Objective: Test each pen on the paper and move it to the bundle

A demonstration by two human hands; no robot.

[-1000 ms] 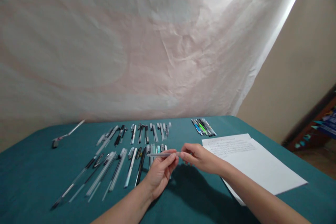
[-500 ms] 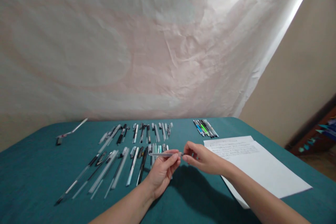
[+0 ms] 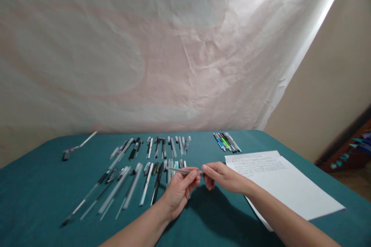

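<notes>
My left hand [image 3: 183,189] is closed in a pinch around a slim pen [image 3: 177,170] with a greyish clear barrel. The pen lies nearly level, its left end tilted slightly up and out past my fingers. At the pen's darker right end, my right hand [image 3: 222,177] has thumb and index finger pressed together on it; the other fingers are curled below. What exactly those fingertips cover is hidden. Just left of my left hand lie several taken-apart pens, among them a black barrel [image 3: 157,182] and a white one [image 3: 146,184].
Two rows of pen barrels, caps and refills [image 3: 133,181] spread over the green tablecloth [image 3: 31,197]. A bundle of whole pens [image 3: 227,142] lies at the back right. White paper sheets [image 3: 295,189] with handwriting sit under my right forearm. A bent white stick [image 3: 84,141] rests far left.
My right hand has turned, its fingers now curled downward and its thumb and index finger closed at the pen's right end. The pen has tilted slightly, its left end higher.
</notes>
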